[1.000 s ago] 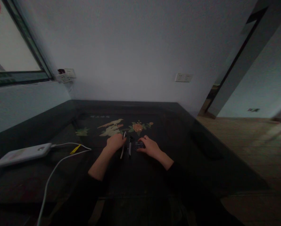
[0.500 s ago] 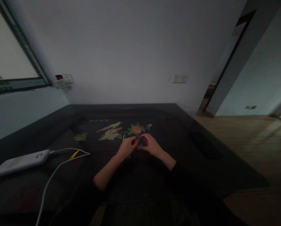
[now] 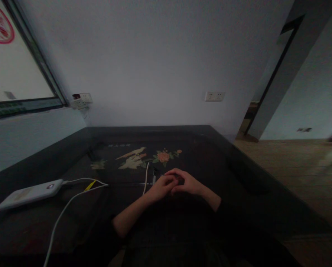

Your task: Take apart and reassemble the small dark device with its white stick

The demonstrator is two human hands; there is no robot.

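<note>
Above the dark table, my left hand [image 3: 163, 187] and my right hand [image 3: 190, 183] meet, with their fingertips together. The fingers of both are curled into a pinch. Between them is something small and dark that I cannot make out; the fingers hide most of it. Just left of my left hand lies a thin white cord or strip [image 3: 146, 178], partly hidden by that hand. Beside it is a small narrow object [image 3: 154, 180], dark at the top and pale below, too dim to name.
The dark glossy table [image 3: 224, 148] bears a picture of birds [image 3: 134, 157] and a flower [image 3: 163, 157]. At the left lies a white power bank [image 3: 29, 193] with a white cable [image 3: 58, 218] and a yellow tag [image 3: 90, 185]. A wall with sockets [image 3: 214, 96] stands behind.
Both hands have come nearer to me and slightly right, and closer together. The white strip and the small narrow object on the left now show more. The view has shifted a little.
</note>
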